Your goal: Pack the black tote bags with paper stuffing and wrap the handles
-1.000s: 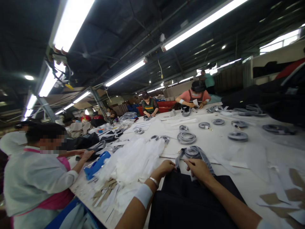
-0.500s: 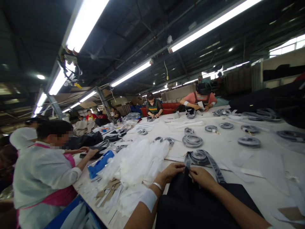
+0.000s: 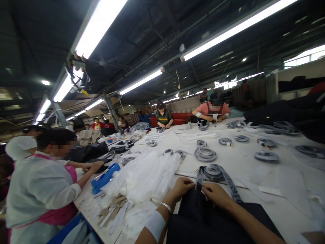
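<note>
A black bag (image 3: 193,220) lies at the table's front edge, under my forearms. From its top rises a strap (image 3: 230,179) wrapped in translucent film, looping to a coil (image 3: 212,172) behind my hands. My left hand (image 3: 181,188) is closed, its fingertips pinched at the left edge of the strap where it meets the bag. Opposite it, my right hand (image 3: 217,196) pinches the same strap from the right. The exact fingertip contact is too small to make out.
Several film-wrapped strap coils (image 3: 205,153) lie across the white table (image 3: 228,161). Left of my hands are a heap of white film (image 3: 144,174), cardboard strips (image 3: 111,208) and a blue tape dispenser (image 3: 104,178). A co-worker (image 3: 43,183) stands close at left; others work across the table.
My hands stay at the strap, with the left fingers slightly farther left. The view has shifted a little. The co-worker's hands at left have come together on dark material.
</note>
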Motion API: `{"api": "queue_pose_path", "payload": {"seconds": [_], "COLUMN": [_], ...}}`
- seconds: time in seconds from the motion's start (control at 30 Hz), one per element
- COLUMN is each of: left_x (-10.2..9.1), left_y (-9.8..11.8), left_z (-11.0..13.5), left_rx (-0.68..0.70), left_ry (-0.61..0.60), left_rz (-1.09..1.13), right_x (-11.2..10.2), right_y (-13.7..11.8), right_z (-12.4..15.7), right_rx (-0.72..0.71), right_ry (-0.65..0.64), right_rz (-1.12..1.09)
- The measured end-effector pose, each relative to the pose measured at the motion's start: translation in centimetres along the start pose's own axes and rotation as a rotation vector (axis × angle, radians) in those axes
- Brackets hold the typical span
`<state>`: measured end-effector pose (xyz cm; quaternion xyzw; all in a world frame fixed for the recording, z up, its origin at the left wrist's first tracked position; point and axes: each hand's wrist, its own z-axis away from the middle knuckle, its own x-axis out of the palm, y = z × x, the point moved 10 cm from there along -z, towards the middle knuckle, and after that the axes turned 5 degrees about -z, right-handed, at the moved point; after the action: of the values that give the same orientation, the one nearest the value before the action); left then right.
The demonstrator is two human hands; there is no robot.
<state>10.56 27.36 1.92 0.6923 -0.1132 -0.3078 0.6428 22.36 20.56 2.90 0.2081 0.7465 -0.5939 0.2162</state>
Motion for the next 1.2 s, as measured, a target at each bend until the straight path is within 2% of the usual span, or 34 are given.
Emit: {"api": "queue_pose_path", "payload": {"seconds": [0.1, 0.23, 0.3, 0.47, 0.57, 0.67, 0.77, 0.9, 1.0, 1.13, 1.2], "left_x": [-0.4, -0.2, -0.3, -0.3, 0.1, 0.4, 0.6, 1.0, 1.3, 1.3, 1.4], "left_y": [0.7, 1.1, 1.3, 2.1, 2.4, 2.2, 1.6, 1.2, 1.3, 1.6, 2.2], "left_z": [0.4, 1.1, 1.3, 1.6, 1.8, 1.9, 1.8, 1.9, 2.1, 2.4, 2.8], "left_rx": [-0.011, -0.037, -0.029, 0.007, -0.005, -0.017, -0.025, -0.028, -0.031, -0.03, 0.01], "left_ry": [-0.008, -0.057, -0.053, -0.058, -0.093, -0.1, -0.088, -0.082, -0.086, -0.086, -0.126], "left_rz": [0.06, 0.209, 0.308, 0.518, 0.565, 0.593, 0.611, 0.626, 0.625, 0.603, 0.562], "right_x": [-0.6, -2.3, -2.9, -2.8, -2.3, -2.0, -1.4, -1.4, -2.1, -3.0, -3.3], "right_y": [-0.3, 0.9, 1.0, 0.0, -0.5, -0.6, -1.2, -3.7, -4.1, -2.4, -1.8], "right_z": [0.1, 0.5, 0.9, 1.4, 1.5, 1.5, 1.6, 1.9, 2.0, 1.6, 1.4], "right_rx": [-0.002, 0.154, 0.184, 0.173, 0.163, 0.188, 0.201, 0.105, 0.067, 0.088, 0.07], "right_ry": [0.031, 0.141, 0.175, 0.159, 0.14, 0.132, 0.046, -0.068, -0.026, 0.111, 0.149], "right_rz": [-0.003, -0.06, -0.127, -0.442, -0.719, -0.837, -0.856, -0.878, -0.825, -0.637, -0.541]}}
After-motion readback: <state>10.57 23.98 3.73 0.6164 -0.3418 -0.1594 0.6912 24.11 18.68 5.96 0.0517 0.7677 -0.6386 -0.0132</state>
